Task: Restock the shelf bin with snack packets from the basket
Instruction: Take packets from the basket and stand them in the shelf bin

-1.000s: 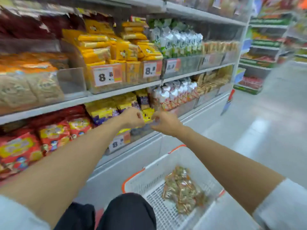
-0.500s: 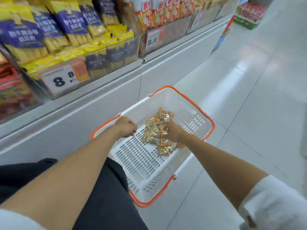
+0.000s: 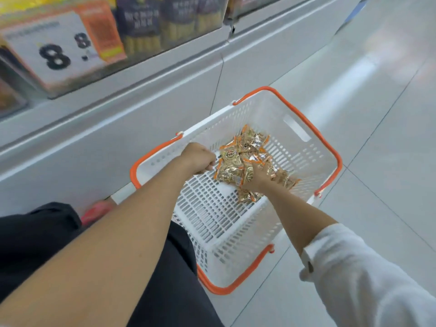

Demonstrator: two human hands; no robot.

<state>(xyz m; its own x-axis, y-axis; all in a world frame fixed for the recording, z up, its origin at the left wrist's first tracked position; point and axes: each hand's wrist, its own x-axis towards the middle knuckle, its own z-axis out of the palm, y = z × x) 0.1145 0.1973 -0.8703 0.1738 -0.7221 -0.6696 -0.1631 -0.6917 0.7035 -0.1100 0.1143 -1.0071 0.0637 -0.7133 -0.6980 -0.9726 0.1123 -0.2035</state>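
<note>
In the basket [image 3: 266,107] the right hand [image 3: 258,179] lies spread-fingered on the snack packets [image 3: 230,162]; the left hand [image 3: 199,158] is clenched just beside them, and I cannot tell whether it pinches one

Both hands have left the shelf bin [image 3: 146,50] at 12 o'clock and dropped into the basket [image 3: 278,109]. The left hand [image 3: 199,159], curled in a fist, now sits just beside the 9 o'clock edge of the snack packets [image 3: 232,161], closer than before. The right hand [image 3: 258,178] has slid from the pile's 3 o'clock edge onto its 5 o'clock part, fingers blurred.
</note>
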